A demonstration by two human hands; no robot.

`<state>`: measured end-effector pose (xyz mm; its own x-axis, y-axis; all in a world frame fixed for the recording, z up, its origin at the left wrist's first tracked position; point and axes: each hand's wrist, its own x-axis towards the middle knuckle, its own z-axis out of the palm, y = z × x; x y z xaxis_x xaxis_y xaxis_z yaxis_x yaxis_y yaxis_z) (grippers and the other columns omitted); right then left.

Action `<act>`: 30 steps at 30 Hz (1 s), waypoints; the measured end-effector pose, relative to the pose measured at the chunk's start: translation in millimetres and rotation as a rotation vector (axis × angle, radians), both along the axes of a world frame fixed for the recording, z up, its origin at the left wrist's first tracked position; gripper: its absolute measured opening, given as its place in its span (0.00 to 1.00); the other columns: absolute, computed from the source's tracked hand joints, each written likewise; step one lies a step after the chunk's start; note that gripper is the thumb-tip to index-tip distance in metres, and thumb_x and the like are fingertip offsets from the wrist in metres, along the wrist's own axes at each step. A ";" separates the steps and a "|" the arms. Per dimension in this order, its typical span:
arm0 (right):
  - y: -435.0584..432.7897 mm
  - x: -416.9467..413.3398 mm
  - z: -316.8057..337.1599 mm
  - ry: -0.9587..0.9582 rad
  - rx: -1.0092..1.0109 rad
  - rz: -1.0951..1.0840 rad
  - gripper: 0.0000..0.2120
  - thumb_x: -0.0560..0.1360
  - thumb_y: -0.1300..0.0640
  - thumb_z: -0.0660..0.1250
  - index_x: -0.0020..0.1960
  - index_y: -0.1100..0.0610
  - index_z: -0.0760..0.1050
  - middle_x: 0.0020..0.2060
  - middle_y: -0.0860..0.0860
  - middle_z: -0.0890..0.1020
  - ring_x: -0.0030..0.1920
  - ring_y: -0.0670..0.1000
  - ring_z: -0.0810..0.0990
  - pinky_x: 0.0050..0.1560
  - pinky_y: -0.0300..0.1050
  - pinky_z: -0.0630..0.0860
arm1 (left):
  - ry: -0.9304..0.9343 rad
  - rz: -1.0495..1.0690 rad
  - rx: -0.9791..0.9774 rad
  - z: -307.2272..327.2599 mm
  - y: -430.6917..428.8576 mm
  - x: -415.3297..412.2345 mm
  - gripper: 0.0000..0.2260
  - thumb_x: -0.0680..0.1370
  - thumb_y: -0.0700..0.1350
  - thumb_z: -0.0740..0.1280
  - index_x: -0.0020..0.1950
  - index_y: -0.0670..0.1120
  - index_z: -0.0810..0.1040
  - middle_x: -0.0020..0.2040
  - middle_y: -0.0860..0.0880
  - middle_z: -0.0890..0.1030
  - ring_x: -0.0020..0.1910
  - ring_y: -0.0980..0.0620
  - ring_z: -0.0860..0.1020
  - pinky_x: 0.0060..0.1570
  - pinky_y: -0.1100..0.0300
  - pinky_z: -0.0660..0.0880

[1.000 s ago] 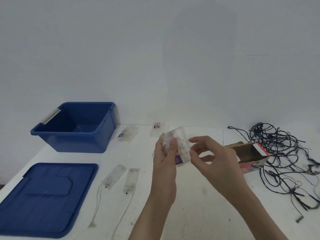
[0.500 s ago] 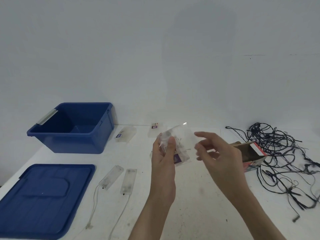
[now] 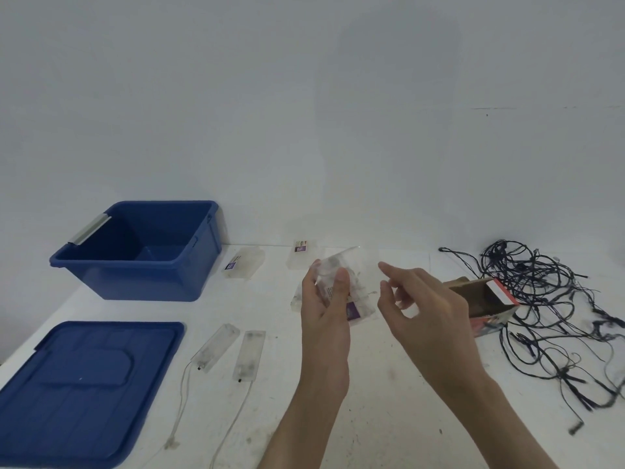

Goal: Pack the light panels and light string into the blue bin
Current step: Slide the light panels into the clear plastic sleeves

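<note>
Right hand has released the clear box.

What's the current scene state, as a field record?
bin: blue bin, lid off, far left
lid: blue lid flat on table, nearer than bin
left hand: grips clear pack above table
right hand: open, beside pack, holds nothing
loose panels: two, flat on table, wired
light string: tangled, on table at right
in bin: nothing visible

Panels, seemingly, between bin and string
</note>
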<state>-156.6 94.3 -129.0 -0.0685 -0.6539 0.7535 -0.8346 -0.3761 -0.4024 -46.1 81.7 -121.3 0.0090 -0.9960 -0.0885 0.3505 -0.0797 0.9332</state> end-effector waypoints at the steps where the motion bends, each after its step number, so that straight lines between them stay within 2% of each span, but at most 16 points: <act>1: 0.4 -0.1 0.2 0.051 -0.034 0.008 0.13 0.73 0.58 0.63 0.50 0.64 0.81 0.33 0.52 0.80 0.31 0.45 0.73 0.32 0.36 0.74 | 0.005 0.002 -0.002 1.0 0.1 -0.2 0.19 0.77 0.51 0.62 0.68 0.53 0.69 0.61 0.53 0.78 0.52 0.63 0.79 0.46 0.70 0.76; 5: -1.0 -2.2 -1.5 0.219 -0.101 -0.001 0.10 0.73 0.61 0.64 0.48 0.64 0.82 0.33 0.54 0.81 0.31 0.51 0.78 0.26 0.42 0.77 | -0.001 0.030 -0.004 4.0 2.1 -0.1 0.19 0.77 0.51 0.62 0.69 0.54 0.67 0.62 0.53 0.77 0.58 0.58 0.77 0.57 0.62 0.74; 8: -1.3 -2.8 0.6 0.240 -0.106 0.009 0.11 0.74 0.61 0.62 0.48 0.63 0.82 0.33 0.54 0.80 0.32 0.52 0.78 0.25 0.44 0.76 | -0.015 0.041 -0.011 6.5 2.8 -0.9 0.19 0.78 0.51 0.61 0.69 0.55 0.66 0.61 0.55 0.77 0.57 0.61 0.77 0.55 0.64 0.75; 10: -0.8 -2.6 3.4 0.249 -0.097 0.037 0.12 0.75 0.59 0.62 0.48 0.63 0.82 0.33 0.53 0.80 0.32 0.52 0.78 0.25 0.46 0.76 | -0.016 0.038 -0.015 7.7 2.8 -0.9 0.20 0.78 0.51 0.61 0.70 0.55 0.65 0.62 0.54 0.76 0.58 0.60 0.76 0.54 0.64 0.75; 12: 0.5 -0.9 6.1 0.227 -0.085 0.074 0.12 0.76 0.58 0.62 0.49 0.63 0.82 0.36 0.53 0.81 0.35 0.52 0.79 0.29 0.46 0.77 | -0.014 0.029 -0.020 8.7 3.5 -0.9 0.20 0.78 0.51 0.61 0.70 0.54 0.65 0.63 0.53 0.76 0.60 0.57 0.76 0.56 0.62 0.75; 15: 4.5 3.9 8.6 0.141 -0.043 0.131 0.14 0.77 0.56 0.61 0.52 0.62 0.82 0.46 0.53 0.83 0.43 0.49 0.81 0.41 0.42 0.79 | -0.011 0.019 -0.022 10.3 4.8 0.0 0.21 0.77 0.52 0.61 0.71 0.55 0.65 0.64 0.53 0.75 0.61 0.57 0.75 0.60 0.60 0.73; 18: 9.4 8.9 8.9 0.130 -0.022 0.154 0.16 0.78 0.55 0.59 0.58 0.61 0.79 0.54 0.53 0.82 0.51 0.48 0.81 0.52 0.37 0.76 | -0.013 0.023 -0.026 11.2 3.2 2.5 0.21 0.77 0.53 0.61 0.70 0.55 0.65 0.63 0.53 0.76 0.61 0.56 0.75 0.59 0.60 0.73; 22: 11.7 12.5 5.2 0.216 -0.040 0.134 0.17 0.78 0.58 0.58 0.64 0.61 0.74 0.58 0.53 0.81 0.57 0.48 0.79 0.56 0.38 0.75 | -0.013 0.016 -0.039 13.0 1.7 4.9 0.21 0.77 0.52 0.61 0.70 0.53 0.66 0.61 0.52 0.78 0.57 0.57 0.78 0.57 0.61 0.75; 23: 11.6 13.5 4.1 0.169 -0.036 0.134 0.17 0.78 0.58 0.58 0.65 0.60 0.74 0.56 0.53 0.82 0.55 0.47 0.80 0.55 0.35 0.75 | -0.016 0.013 -0.040 13.2 1.9 5.1 0.21 0.77 0.52 0.61 0.70 0.53 0.66 0.61 0.51 0.78 0.56 0.57 0.78 0.56 0.62 0.76; 25: 12.3 16.8 6.8 -0.089 0.000 0.109 0.17 0.78 0.55 0.62 0.65 0.58 0.74 0.49 0.48 0.83 0.48 0.43 0.80 0.50 0.28 0.73 | -0.020 0.013 -0.037 13.4 2.8 4.9 0.22 0.77 0.52 0.62 0.70 0.53 0.66 0.60 0.52 0.78 0.54 0.60 0.79 0.51 0.67 0.77; 26: 12.3 18.7 9.1 -0.250 0.039 0.093 0.18 0.77 0.51 0.64 0.64 0.55 0.75 0.46 0.46 0.82 0.46 0.44 0.79 0.48 0.27 0.74 | -0.017 0.016 -0.038 12.7 3.0 4.5 0.22 0.76 0.52 0.62 0.70 0.53 0.66 0.59 0.54 0.79 0.51 0.62 0.80 0.47 0.70 0.77; 28: 9.9 22.2 10.4 -0.488 0.138 0.082 0.20 0.72 0.48 0.67 0.63 0.51 0.76 0.44 0.44 0.82 0.45 0.45 0.79 0.46 0.33 0.76 | -0.006 0.025 -0.044 11.9 3.3 2.6 0.20 0.76 0.52 0.62 0.68 0.53 0.67 0.55 0.58 0.79 0.48 0.65 0.80 0.41 0.73 0.75; 30: 8.0 23.2 8.6 -0.550 0.161 0.069 0.19 0.71 0.49 0.66 0.61 0.51 0.77 0.43 0.44 0.81 0.44 0.46 0.78 0.43 0.33 0.76 | -0.005 0.024 -0.045 12.1 3.7 0.6 0.20 0.76 0.52 0.62 0.68 0.54 0.67 0.55 0.58 0.79 0.50 0.64 0.80 0.42 0.72 0.76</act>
